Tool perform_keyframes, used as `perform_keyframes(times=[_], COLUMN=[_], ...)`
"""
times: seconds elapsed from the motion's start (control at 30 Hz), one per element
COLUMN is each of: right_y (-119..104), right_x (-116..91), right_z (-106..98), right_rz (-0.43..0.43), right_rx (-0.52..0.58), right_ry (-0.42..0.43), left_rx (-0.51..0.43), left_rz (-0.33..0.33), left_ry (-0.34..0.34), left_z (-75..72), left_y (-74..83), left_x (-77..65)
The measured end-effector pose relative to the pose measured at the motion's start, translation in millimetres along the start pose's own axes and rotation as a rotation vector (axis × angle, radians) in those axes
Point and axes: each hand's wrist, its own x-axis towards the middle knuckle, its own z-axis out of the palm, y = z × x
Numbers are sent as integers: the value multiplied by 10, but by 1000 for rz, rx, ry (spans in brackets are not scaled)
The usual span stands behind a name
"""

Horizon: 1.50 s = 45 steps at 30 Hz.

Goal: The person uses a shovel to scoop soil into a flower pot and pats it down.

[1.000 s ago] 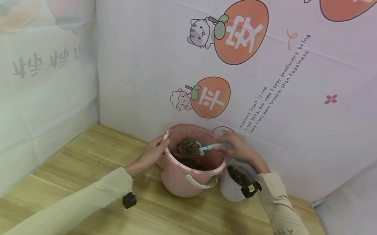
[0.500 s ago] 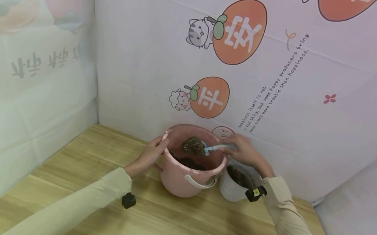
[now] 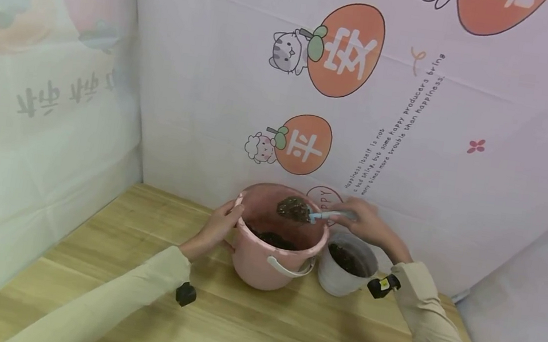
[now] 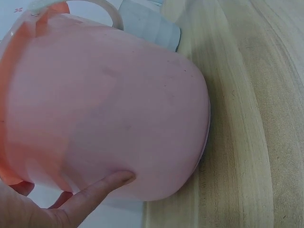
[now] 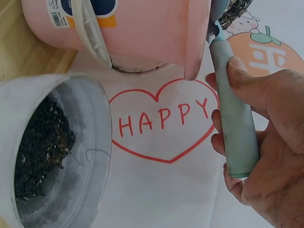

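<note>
A pink bucket [image 3: 258, 267] stands on the table with dark soil [image 3: 272, 239] low inside it. My left hand [image 3: 219, 223] grips the bucket's left rim; in the left wrist view one finger lies along the pink side wall [image 4: 109, 104]. My right hand [image 3: 368, 223] holds a small trowel by its pale blue-green handle [image 5: 235, 118], fingers wrapped round it. A heap of soil [image 3: 293, 209] covers the trowel's blade, raised over the right part of the bucket's opening. Just right of the bucket is a white pot [image 3: 334, 280] with soil [image 5: 42, 147] in it.
The wooden table [image 3: 253, 330] reaches toward me in front of the bucket. A printed white cloth [image 3: 200, 98] hangs right behind bucket and pot, and pale cloth walls stand left and right. The bucket's white carrying handle [image 3: 289, 268] hangs down at its front.
My right hand has shifted to the right with the loaded trowel, from the middle of the bucket's opening toward its right rim. My left hand keeps its place on the bucket.
</note>
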Motion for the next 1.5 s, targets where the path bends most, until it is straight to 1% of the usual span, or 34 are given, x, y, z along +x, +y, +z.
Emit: perform_keyframes(times=[0.13, 0.27, 0.37, 0.5, 0.6, 0.67, 0.8, 0.87, 0.97, 1.17, 1.33, 1.5], right_y=[37, 48, 58, 110, 112, 79, 104, 114, 139, 205, 242, 267], right_x=[-48, -107, -139, -180, -222, -259, -356, -401, -461, -585, -688, -760], right_z=[-49, -97, -118, -147, -180, -205, -238, -257, -295, -400, -498, -542], right_rz=[2, 30, 48, 51, 59, 84, 115, 116, 108, 91, 138, 199], right_rx=[6, -27, -26, -14, -30, -43, -66, -69, -68, -102, -107, -108], right_ry=[19, 43, 54, 62, 77, 86, 97, 99, 100, 131, 135, 108], left_rx=[-5, -3, 2, -1, -2, -10, -32, -41, -33, -43, -31, -49], left_rz=[-1, -12, -19, -20, -24, -37, -73, -89, -92, -119, -151, -146], left_ry=[-7, -11, -26, -47, -59, -72, -104, -114, -122, -113, -118, -115], left_z=[10, 10, 3, -10, -24, -35, -62, -72, -77, -78, -91, -95], left_y=[7, 21, 35, 59, 63, 55, 37, 28, 10, 19, 24, 6], left_x=[15, 40, 53, 64, 74, 85, 100, 104, 110, 117, 124, 121])
